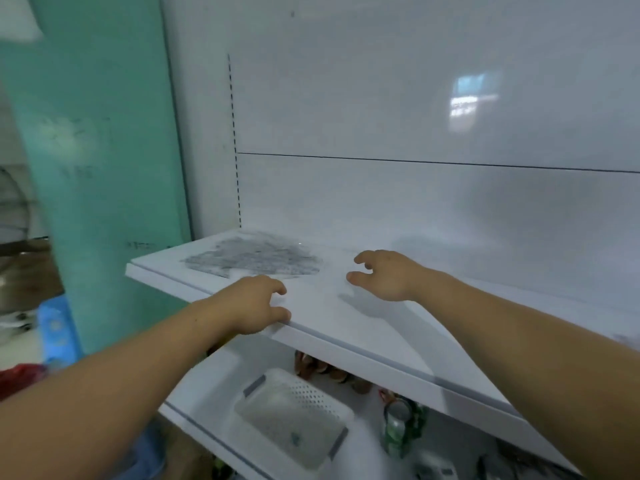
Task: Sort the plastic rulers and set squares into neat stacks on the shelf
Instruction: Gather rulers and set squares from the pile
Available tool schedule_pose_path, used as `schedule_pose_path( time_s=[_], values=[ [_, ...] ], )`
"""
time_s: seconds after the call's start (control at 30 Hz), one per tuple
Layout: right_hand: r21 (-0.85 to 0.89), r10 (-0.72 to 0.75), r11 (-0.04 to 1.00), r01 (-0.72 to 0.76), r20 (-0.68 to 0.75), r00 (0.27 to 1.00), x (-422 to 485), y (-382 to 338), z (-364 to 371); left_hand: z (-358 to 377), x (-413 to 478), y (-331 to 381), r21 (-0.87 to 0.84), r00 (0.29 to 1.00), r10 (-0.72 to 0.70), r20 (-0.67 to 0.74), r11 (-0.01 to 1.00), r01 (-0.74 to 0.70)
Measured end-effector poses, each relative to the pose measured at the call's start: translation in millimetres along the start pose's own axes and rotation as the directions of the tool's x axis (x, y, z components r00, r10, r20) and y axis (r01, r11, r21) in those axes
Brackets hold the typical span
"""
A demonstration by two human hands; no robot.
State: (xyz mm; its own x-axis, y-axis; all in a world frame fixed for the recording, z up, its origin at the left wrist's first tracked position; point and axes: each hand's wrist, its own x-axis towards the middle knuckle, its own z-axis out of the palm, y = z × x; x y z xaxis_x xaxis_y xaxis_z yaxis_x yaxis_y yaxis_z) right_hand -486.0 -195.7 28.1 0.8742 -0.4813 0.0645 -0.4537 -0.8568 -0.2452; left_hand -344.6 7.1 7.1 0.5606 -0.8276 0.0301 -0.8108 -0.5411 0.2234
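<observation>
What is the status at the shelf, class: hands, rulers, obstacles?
Left hand and right hand both empty, fingers curled. Blurred heap of clear plastic rulers and set squares lies unsorted on the white metal shelf. Nothing blocking it.

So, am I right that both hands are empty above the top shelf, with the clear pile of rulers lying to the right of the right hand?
Not quite: the head view shows the pile of rulers lying toward the shelf's left end, behind the left hand and left of the right hand. Both hands are indeed empty, fingers loosely curled.
</observation>
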Motion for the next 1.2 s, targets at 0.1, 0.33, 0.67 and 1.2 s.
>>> schedule_pose_path(
  time_s=[0.1,0.33,0.67,1.2],
  values=[
    [0.009,-0.049,0.999,0.049,0.015,0.999,38.3,-41.4,13.9,-12.5,6.7,-55.0,0.005,0.998,-0.059,-0.012,0.998,0.059],
    [-0.023,-0.115,0.993,0.116,0.047,0.992,133.1,-92.7,34.9,-26.0,46.2,-138.1,-0.039,0.987,-0.143,-0.078,0.989,0.14],
    [-0.078,-0.021,0.996,0.034,0.16,0.987,271.6,-101.9,56.7,-39.2,166.7,-187.7,-0.1,0.985,-0.113,-0.131,0.99,0.1],
    [0.01,0.127,0.992,-0.127,-0.071,0.989,288.2,-99.7,59.7,-52.2,229.2,-216.7,0.022,0.988,0.149,-0.043,0.989,-0.148]
  ],
)
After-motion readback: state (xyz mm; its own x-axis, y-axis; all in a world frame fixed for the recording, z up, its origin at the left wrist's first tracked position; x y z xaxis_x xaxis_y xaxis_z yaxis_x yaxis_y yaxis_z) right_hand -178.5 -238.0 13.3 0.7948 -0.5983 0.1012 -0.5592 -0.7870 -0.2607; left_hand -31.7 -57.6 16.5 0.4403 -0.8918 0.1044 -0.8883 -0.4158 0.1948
